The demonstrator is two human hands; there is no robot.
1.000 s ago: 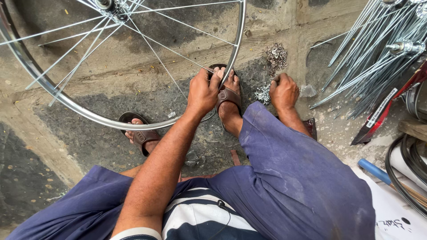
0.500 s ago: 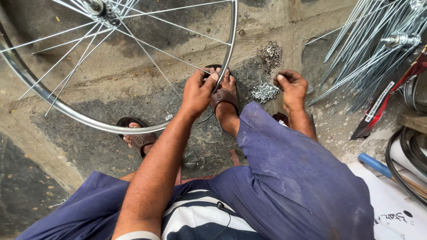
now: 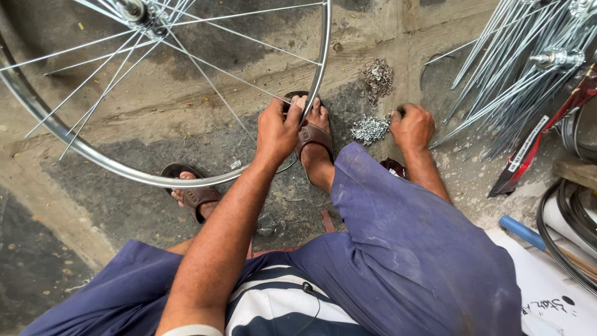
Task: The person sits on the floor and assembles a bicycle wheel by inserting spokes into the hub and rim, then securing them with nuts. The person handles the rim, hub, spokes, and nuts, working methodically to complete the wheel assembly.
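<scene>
A silver bicycle wheel rim [image 3: 99, 158] with thin spokes and a hub [image 3: 132, 9] stands on the concrete floor in front of me. My left hand [image 3: 278, 132] grips the rim and a spoke end, just beside my right foot in a brown sandal [image 3: 313, 135]. To the right, my right hand [image 3: 411, 126] is curled closed, its fingertips pinching small metal bits at the edge of a pile of shiny spoke nipples [image 3: 369, 130]. My left foot in its sandal [image 3: 189, 190] rests under the rim.
A second, duller heap of small metal parts [image 3: 378, 76] lies farther out. A bundle of loose spokes with a hub [image 3: 522, 68] fans across the upper right. A red strip [image 3: 541, 137], a blue-handled tool [image 3: 521, 231], black tyres [image 3: 569, 218] and white paper [image 3: 547, 292] lie at the right.
My right hand has lifted off the shiny pile and closed into a fist beside it. My left hand stays on the rim.
</scene>
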